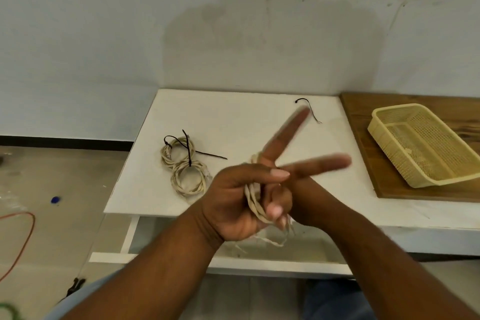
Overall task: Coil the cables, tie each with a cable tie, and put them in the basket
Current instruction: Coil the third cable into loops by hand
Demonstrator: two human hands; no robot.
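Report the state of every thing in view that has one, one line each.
cable: partly coiled round the left hand, end hanging loose, not tied.
right hand: pinches the cable.
two coils: lying on the white table, each with a black tie round it, not in the basket.
loose cable tie: unfastened, on the table.
basket: upright, empty.

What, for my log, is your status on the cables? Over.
Left hand holds cable looped round its spread fingers; right hand pinches the strands. Two coils with black ties on table, basket empty. One loose tie beyond hands; nothing blocking.
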